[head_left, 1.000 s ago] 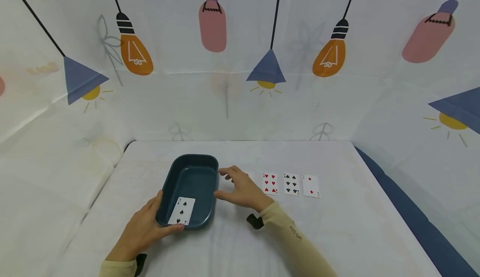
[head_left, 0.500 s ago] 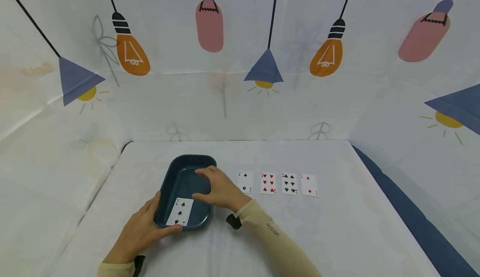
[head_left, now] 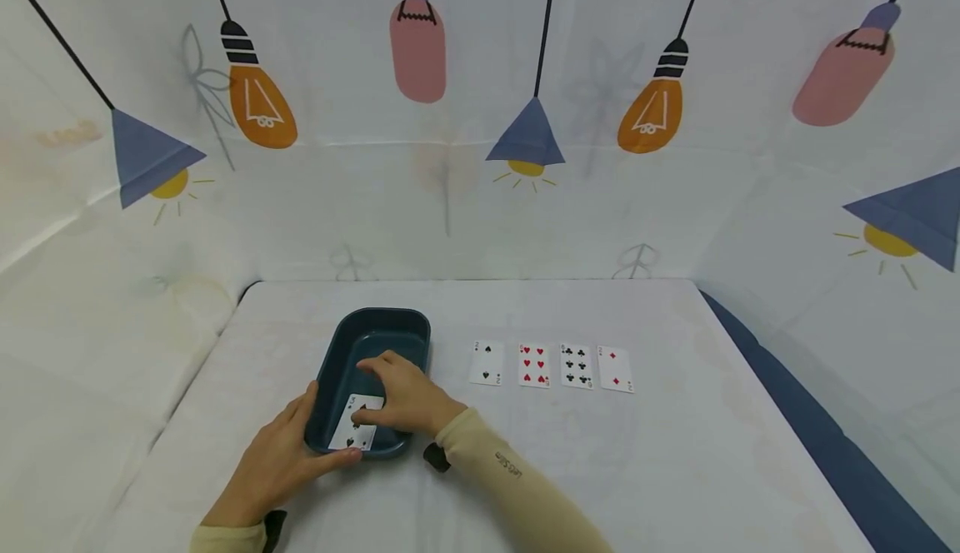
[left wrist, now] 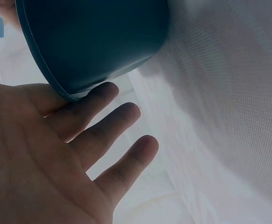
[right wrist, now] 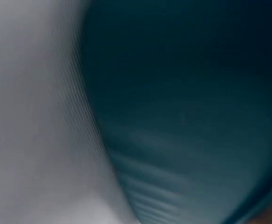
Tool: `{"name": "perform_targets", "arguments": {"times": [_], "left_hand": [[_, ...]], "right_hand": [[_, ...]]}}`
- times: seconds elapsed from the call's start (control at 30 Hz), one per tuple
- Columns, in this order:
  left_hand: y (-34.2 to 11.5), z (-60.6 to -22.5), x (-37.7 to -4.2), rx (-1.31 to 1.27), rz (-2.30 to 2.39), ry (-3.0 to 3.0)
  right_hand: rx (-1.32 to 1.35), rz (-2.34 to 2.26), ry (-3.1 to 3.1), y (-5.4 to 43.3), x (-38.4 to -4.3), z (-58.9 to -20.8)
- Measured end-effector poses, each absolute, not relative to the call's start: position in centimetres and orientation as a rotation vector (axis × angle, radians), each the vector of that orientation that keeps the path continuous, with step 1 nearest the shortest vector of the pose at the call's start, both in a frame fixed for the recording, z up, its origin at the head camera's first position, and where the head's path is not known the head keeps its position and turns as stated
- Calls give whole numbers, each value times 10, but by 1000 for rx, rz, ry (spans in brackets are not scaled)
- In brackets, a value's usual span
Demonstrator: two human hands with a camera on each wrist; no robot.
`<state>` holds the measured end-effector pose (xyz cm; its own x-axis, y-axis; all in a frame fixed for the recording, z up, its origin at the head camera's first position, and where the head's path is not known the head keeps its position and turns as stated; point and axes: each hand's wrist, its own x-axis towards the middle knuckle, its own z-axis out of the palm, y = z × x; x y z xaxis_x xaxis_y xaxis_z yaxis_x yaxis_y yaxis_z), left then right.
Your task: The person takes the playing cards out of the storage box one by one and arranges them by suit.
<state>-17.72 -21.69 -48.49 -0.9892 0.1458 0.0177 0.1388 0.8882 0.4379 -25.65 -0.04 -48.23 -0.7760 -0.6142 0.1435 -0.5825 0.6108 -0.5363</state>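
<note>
A deep teal rectangular dish (head_left: 339, 351) with rounded corners stands on the table, its outer wall close in both wrist views. In its near end lies a three of spades playing card (head_left: 363, 436), partly covered by my right thumb. My left hand (head_left: 279, 453) rests against the dish's near left corner, thumb along the near rim; its fingers (left wrist: 112, 128) extend nearly straight beside the wall in the left wrist view. My right hand (head_left: 408, 396) reaches over the right rim, fingers and thumb spread apart above the card. Whether the thumb touches it, I cannot tell.
Right of the dish, face-up cards lie in a row: a two of spades (head_left: 487, 363), a six of hearts (head_left: 534, 366), a six of clubs (head_left: 577, 367) and a two of diamonds (head_left: 615, 370). A white cloth (head_left: 675, 470) covers the table; a lamp-printed sheet (head_left: 337, 203) hangs behind.
My right hand has moved left and nearer to me, from beside the dish to over the card inside it, uncovering the two of spades. My left hand stays at the dish's corner.
</note>
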Motion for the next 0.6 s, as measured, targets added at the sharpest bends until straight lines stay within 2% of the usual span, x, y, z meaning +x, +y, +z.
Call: {"name": "perform_targets", "arguments": {"times": [0.6], "left_hand": [[-217, -480, -174, 265, 690, 3028]], "right_hand": [[-1016, -306, 2870, -23, -247, -488]]}}
